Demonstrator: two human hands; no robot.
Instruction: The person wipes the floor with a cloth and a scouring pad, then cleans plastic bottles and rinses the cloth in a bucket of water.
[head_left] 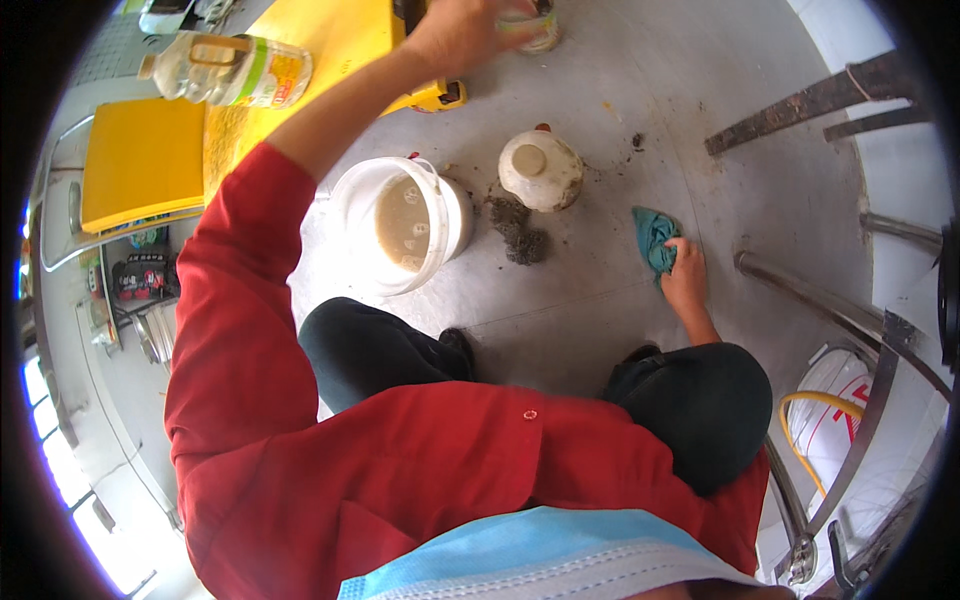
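Bunched in the fingers of my right hand [686, 277] is a green cloth [654, 238], pressed against the grey floor [580, 310]. My left hand [465, 38] reaches far forward to the top edge of the view. Its fingers are blurred and overlap a small labelled container [543, 30]; whether they grip it cannot be made out. Between my hands stands a white bucket [455, 215] with murky water [403, 228] in it. Right of the bucket is a dirty white rounded container with a cap [541, 168]. Dark, tangled clumps [520, 235] lie beside it on the floor.
At the far left a clear plastic bottle with a handle [235, 70] lies on a yellow surface [345, 45]. Metal legs [810, 295] and a rusty bar [800, 105] jut in from the right. A white bucket with a yellow handle [830, 410] stands at the lower right.
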